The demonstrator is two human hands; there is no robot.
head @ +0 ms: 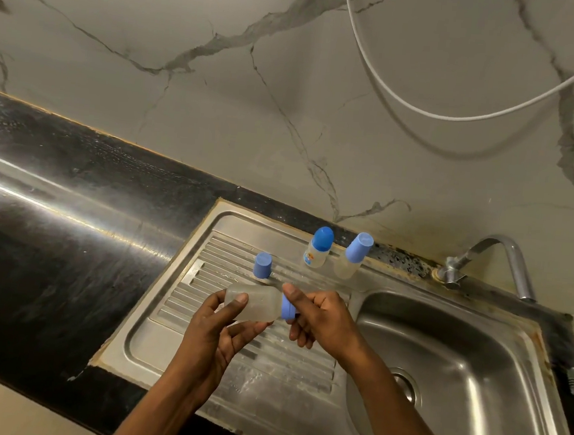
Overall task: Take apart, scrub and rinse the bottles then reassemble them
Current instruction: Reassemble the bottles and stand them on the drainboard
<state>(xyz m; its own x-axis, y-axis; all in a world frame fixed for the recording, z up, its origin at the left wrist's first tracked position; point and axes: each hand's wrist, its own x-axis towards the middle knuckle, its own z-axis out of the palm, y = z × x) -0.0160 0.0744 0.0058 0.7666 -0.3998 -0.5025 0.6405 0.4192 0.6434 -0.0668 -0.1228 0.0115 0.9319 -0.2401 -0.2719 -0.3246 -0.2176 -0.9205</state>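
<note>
Over the drainboard (266,370), I hold the cloudy bottle (255,302) sideways between my hands: my left hand (214,335) curls round its body, my right hand (319,317) grips its blue collar (288,307).

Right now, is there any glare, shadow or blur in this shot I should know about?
Head view: a glare streak crosses the glossy black countertop at left; head view: soft highlights sheen the stainless steel sink basin; head view: the looping white cable casts a blurred shadow on the marbled wall.
</note>
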